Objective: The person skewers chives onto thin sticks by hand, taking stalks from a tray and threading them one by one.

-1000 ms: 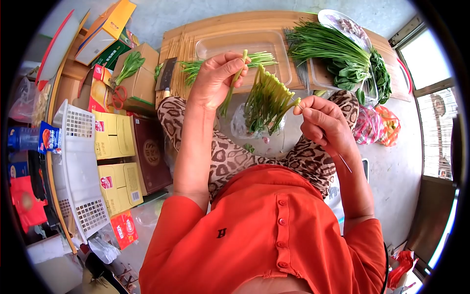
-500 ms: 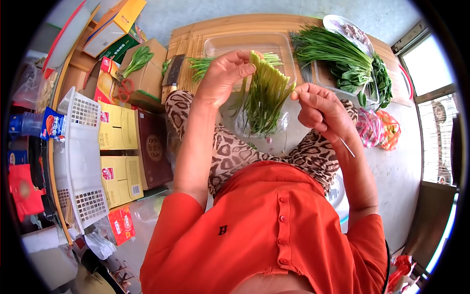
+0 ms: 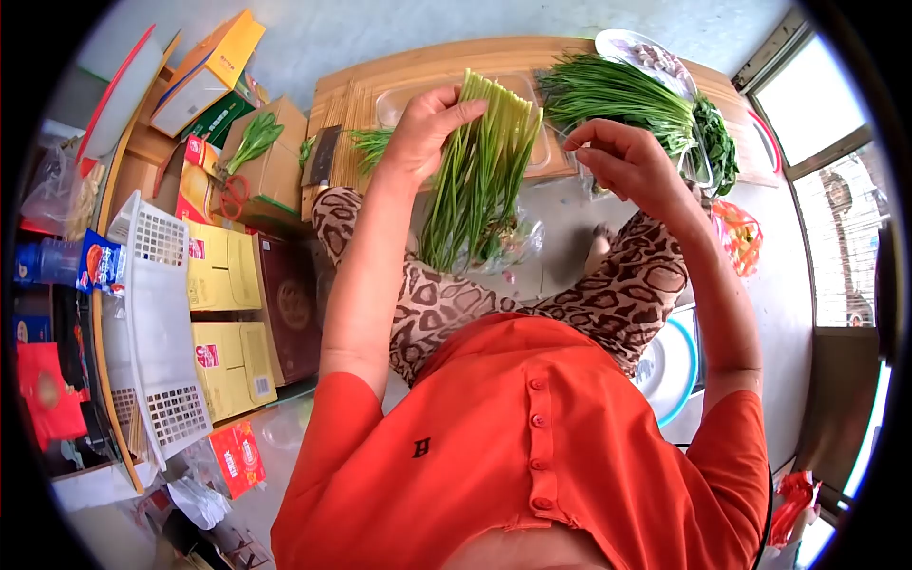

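My left hand [image 3: 425,133] is closed around one edge of a flat row of garlic chives [image 3: 480,180], near their pale cut ends. The green leaves hang down between my knees. To the right of the row, my right hand [image 3: 627,161] is raised apart from it. Its fingers are loosely bent, with a gap at the thumb, and nothing shows in them. Behind the hanging leaves, a clear plastic bag [image 3: 522,242] with scraps lies on the floor. A large bunch of chives [image 3: 622,100] rests on the wooden board [image 3: 418,62].
A cleaver [image 3: 325,152] lies on the board's left beside many thin wooden skewers [image 3: 350,109]. A clear tray [image 3: 388,106] sits behind the held chives. At the back right is a plate of meat [image 3: 655,59]. Cardboard boxes [image 3: 228,356] and a white basket [image 3: 161,313] stand left.
My right hand has come away from the chive row and moved up and right. A thin stick seen below that hand no longer shows. The row has shifted left and upward with my left hand.
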The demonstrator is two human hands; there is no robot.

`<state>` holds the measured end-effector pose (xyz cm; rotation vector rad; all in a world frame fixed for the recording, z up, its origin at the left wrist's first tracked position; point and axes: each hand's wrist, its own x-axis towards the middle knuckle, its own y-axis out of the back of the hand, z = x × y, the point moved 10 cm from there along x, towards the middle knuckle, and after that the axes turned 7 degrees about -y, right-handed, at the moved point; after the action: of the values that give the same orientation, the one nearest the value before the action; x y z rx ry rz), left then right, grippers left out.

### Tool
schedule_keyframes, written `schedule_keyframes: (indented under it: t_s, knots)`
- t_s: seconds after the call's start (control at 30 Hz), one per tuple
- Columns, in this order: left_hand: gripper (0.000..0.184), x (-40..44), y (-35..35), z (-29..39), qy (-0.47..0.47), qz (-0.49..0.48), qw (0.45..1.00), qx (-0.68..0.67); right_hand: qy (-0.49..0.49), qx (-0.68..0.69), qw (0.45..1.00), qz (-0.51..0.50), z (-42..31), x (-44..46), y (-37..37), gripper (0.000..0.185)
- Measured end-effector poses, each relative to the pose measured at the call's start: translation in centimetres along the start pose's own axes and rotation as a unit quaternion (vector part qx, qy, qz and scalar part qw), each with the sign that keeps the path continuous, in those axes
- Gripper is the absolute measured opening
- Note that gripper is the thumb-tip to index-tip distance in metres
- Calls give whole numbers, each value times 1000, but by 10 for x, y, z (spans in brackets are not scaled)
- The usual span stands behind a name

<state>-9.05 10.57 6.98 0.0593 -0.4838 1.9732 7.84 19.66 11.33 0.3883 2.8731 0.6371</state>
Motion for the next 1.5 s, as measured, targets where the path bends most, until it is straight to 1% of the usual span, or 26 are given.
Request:
schedule_keyframes:
  t_s: [0.03,0.07,0.17,0.23,0.3,0.37,0.5,0.53,0.57,0.63,0.7,0.73,0.77,0.83,0.87,0.9,0.93,0.97,1.03,1.1,1.17,1.2,1.37,1.43,1.47,1.5]
  knots:
    - [23,0,1,-4,-1,-4,1000,-3,22,-89,993,69,-8,-4,10,16]
    - [26,-2,9,-8,-7,15,1000,22,58,-105,988,102,-12,-7,12,14]
    - [35,-2,18,-22,-11,58,998,27,108,-144,977,115,-12,-10,13,14]
    - [38,-16,34,-32,8,130,991,17,127,-153,971,135,-8,-8,19,13]
    - [38,-21,58,-55,31,118,992,15,161,-120,963,178,-7,-8,34,13]
    - [35,-38,85,-72,54,167,984,17,172,-108,957,208,-2,-6,51,13]
    - [30,-65,114,-80,91,226,968,64,120,46,955,266,26,6,105,15]
    - [29,-72,124,-81,104,252,958,89,125,96,947,280,38,14,118,16]
    - [29,-76,129,-83,105,249,959,88,131,145,936,291,50,22,133,18]
    - [26,-81,141,-89,108,271,951,101,86,270,899,334,92,40,178,19]
    - [24,-80,141,-94,112,277,949,106,82,278,882,372,136,54,214,20]
    - [24,-79,140,-99,121,276,948,107,50,277,871,403,162,59,231,20]
    - [24,-79,139,-104,130,275,946,108,3,229,870,436,191,63,250,20]
    - [23,-77,138,-112,132,275,947,102,-137,-7,864,485,249,63,290,25]
    - [23,-77,136,-115,133,270,948,98,-200,-107,863,451,291,75,307,28]
    - [22,-76,133,-117,135,266,950,94,-267,-149,876,373,314,78,308,28]
    - [21,-75,132,-118,137,268,949,91,-284,-173,854,400,332,69,314,27]
    - [21,-75,130,-119,137,267,950,90,-299,-198,830,427,331,61,314,27]
    - [21,-76,130,-120,147,268,947,95,-319,-198,813,444,334,47,308,26]
    - [21,-79,129,-120,150,270,946,99,-307,-195,809,462,332,42,301,26]
    - [21,-80,129,-121,154,271,945,102,-263,-170,778,544,324,32,301,26]
    - [21,-81,129,-122,157,270,944,102,-257,-161,773,557,323,29,301,26]
    - [21,-84,128,-129,169,264,945,95,-287,-144,760,565,341,13,301,25]
    - [22,-85,128,-133,179,260,944,94,-317,-177,754,548,351,15,299,23]
    - [22,-86,128,-134,180,261,944,95,-315,-188,770,522,348,18,297,27]
    - [22,-86,126,-136,183,255,945,93,-316,-187,771,521,344,17,295,27]
